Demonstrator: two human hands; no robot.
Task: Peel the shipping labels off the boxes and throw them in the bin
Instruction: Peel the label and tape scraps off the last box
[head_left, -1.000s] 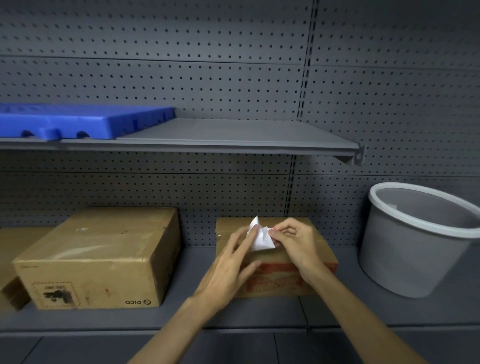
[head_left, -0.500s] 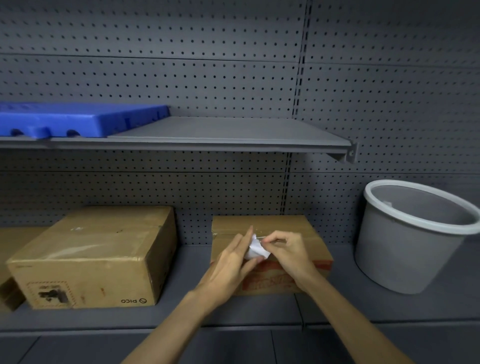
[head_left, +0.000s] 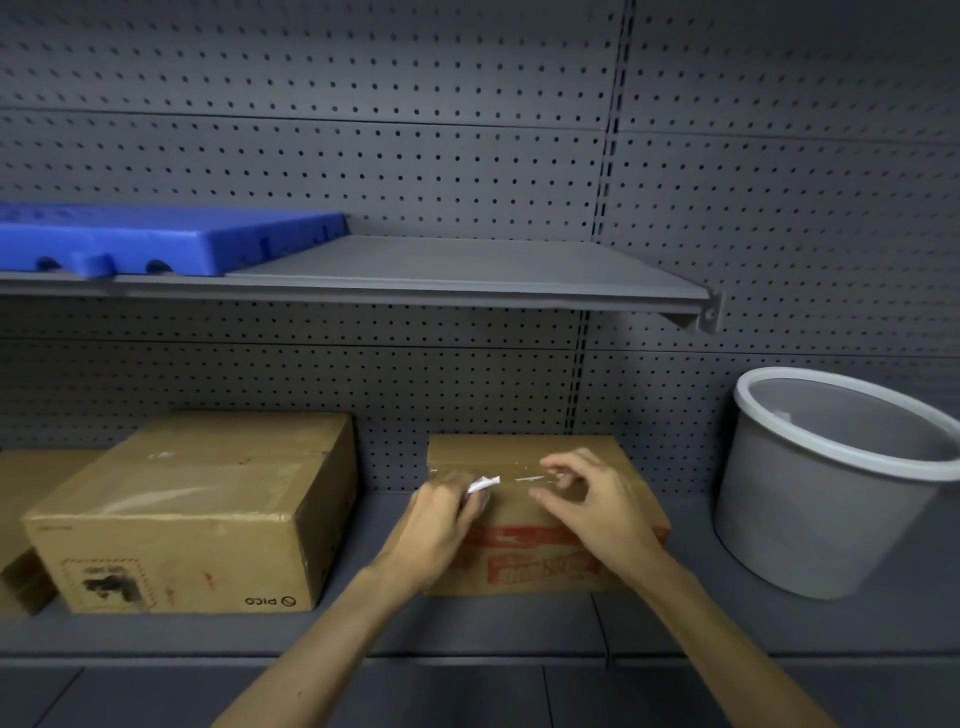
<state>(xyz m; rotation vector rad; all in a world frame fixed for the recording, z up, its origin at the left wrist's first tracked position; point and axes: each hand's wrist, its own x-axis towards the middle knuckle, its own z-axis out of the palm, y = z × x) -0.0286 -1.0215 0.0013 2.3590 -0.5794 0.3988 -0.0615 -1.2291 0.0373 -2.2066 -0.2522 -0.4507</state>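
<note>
A small cardboard box (head_left: 524, 457) with red print on its front stands in the middle of the lower shelf. My left hand (head_left: 441, 525) rests on its front left corner, closed around a crumpled white label piece (head_left: 483, 484). My right hand (head_left: 592, 504) hovers over the box top, thumb and forefinger pinched at a thin white label strip (head_left: 530, 478) still stuck to the taped top. A grey bin (head_left: 810, 499) with a white rim stands to the right on the same shelf.
A larger cardboard box (head_left: 197, 514) with a dark stamp sits to the left, and another box edge (head_left: 21, 519) shows at the far left. A blue plastic slab (head_left: 156, 236) lies on the upper shelf (head_left: 467, 270). Grey pegboard backs the shelving.
Both hands dropped to the box top. The white label piece went from between both hands into my left hand alone, and my right hand moved right to a thin strip on the box.
</note>
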